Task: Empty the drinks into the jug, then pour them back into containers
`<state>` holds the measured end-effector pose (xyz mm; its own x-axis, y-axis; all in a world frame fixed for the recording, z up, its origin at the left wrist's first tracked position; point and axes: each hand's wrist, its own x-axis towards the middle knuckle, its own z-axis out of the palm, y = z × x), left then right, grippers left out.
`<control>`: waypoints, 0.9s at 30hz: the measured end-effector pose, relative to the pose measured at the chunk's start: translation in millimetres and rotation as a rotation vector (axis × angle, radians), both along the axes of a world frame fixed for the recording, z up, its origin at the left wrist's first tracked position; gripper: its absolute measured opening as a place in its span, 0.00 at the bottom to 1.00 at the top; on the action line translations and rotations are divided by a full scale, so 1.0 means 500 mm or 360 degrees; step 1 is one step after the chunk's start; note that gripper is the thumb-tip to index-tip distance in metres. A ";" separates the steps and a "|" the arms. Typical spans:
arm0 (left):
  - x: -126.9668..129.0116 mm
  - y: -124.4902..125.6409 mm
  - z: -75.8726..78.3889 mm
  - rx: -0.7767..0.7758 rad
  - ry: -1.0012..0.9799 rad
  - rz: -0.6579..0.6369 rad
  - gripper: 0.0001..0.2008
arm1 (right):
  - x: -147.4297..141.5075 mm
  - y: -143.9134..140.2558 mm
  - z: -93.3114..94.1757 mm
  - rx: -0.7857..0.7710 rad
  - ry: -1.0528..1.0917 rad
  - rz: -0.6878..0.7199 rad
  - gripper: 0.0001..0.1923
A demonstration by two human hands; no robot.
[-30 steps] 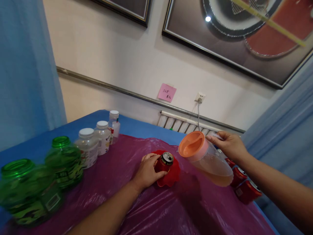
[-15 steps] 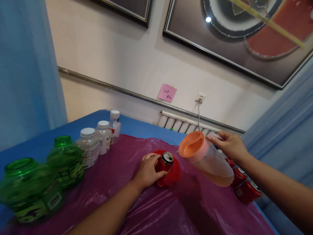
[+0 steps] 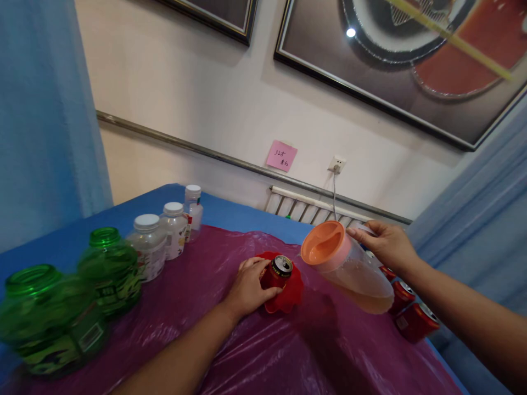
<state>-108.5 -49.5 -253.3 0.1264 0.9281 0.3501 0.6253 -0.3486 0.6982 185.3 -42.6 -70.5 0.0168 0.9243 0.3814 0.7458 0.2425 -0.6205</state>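
My left hand (image 3: 248, 287) is wrapped around a red drink can (image 3: 278, 272) that stands in a small red dish (image 3: 290, 295) on the purple plastic sheet (image 3: 263, 351). The can's top is opened. My right hand (image 3: 387, 244) grips the handle of a clear pitcher (image 3: 349, 272) with an orange lid, held in the air and tilted toward the can. Amber liquid fills the pitcher's lower part. Its spout is just right of the can, not touching it.
Two green plastic jars (image 3: 49, 318) stand at the near left, with three white-capped clear bottles (image 3: 149, 247) behind them. Several red cans (image 3: 414, 319) lie at the right edge. A blue cloth (image 3: 230, 214) covers the table; blue curtains hang at both sides.
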 end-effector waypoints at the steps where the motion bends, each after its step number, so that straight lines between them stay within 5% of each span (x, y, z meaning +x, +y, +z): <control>1: 0.000 0.000 -0.001 -0.0002 0.0003 0.0001 0.29 | 0.001 0.001 0.000 -0.0005 -0.0011 -0.0004 0.29; 27: -0.001 -0.001 -0.001 -0.0002 -0.0010 0.0000 0.31 | -0.004 -0.003 -0.001 0.0000 -0.0042 0.0004 0.29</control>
<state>-109.0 -49.8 -254.0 0.1241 0.9287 0.3496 0.6211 -0.3474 0.7025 183.4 -44.2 -70.8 0.0041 0.9243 0.3817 0.7612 0.2446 -0.6006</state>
